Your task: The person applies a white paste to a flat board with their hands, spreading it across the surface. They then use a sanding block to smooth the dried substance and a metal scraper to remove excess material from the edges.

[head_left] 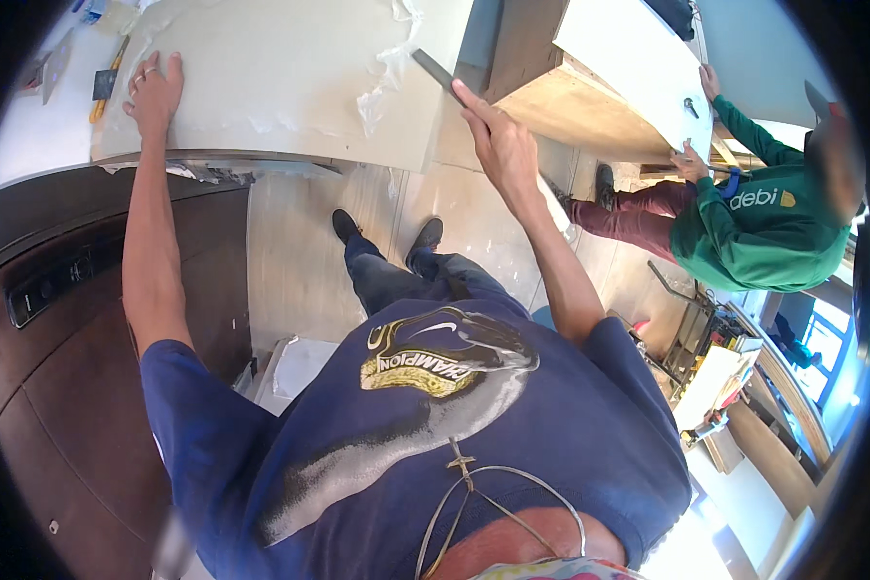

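My left hand [155,95] lies flat on a pale board [271,77], fingers spread, with a ring on one finger. Off the board's right edge, my right hand [501,140] is closed round the end of a flat, dark grey bar [433,70] shaped like a file. The bar's free end points up and left toward a torn strip of whitish film [389,72] along that edge. I cannot tell whether the bar touches the film. To the left of my left hand lies a yellow-handled tool [104,92] with a dark block across it.
A dark brown cabinet [97,348] stands below the board at left. At right, a co-worker in a green top [744,227] has both hands on a large wooden box [590,97] with a white face. Tools and boards [715,387] are stacked at lower right.
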A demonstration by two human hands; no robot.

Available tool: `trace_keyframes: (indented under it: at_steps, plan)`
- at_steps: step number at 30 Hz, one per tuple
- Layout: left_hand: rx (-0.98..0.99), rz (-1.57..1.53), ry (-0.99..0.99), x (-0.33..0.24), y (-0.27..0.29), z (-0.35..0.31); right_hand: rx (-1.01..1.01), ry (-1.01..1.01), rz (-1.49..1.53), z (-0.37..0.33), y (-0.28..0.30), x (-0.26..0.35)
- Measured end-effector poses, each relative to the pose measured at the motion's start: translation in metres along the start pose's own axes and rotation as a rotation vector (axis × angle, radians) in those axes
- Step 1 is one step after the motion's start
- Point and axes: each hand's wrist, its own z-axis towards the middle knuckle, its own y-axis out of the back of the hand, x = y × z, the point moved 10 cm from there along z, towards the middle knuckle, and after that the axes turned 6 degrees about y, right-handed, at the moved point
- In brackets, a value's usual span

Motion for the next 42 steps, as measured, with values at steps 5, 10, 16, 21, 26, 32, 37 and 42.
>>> trace_keyframes:
  at_steps: [5, 10, 16, 21, 26, 32, 37, 42]
  plan:
    - [0.015, -0.003, -0.004, -0.007, -0.003, 0.001, -0.022, -0.029, -0.081, 0.057, 0.005, -0.019]
    - [0.005, -0.007, 0.003, -0.003, 0.002, -0.003, -0.06, 0.052, -0.07, 0.039, -0.003, -0.018]
    - [0.02, 0.001, 0.003, -0.009, -0.001, 0.004, 0.024, -0.049, -0.112, 0.092, -0.002, -0.034]
    - [0.001, 0.0, 0.004, -0.008, 0.004, -0.003, -0.043, 0.01, 0.004, 0.063, -0.007, -0.034]
    - [0.02, 0.013, 0.005, -0.019, -0.003, 0.003, 0.011, -0.07, -0.093, 0.139, 0.009, -0.055]
    - [0.012, 0.009, 0.011, -0.012, 0.003, -0.003, -0.097, 0.095, -0.049, 0.119, 0.001, -0.054]
    - [0.035, 0.009, 0.03, -0.011, 0.0, 0.0, -0.004, -0.033, -0.115, 0.152, 0.004, -0.058]
    - [0.012, 0.004, -0.002, -0.016, 0.005, -0.001, -0.067, 0.022, -0.076, 0.142, 0.003, -0.061]
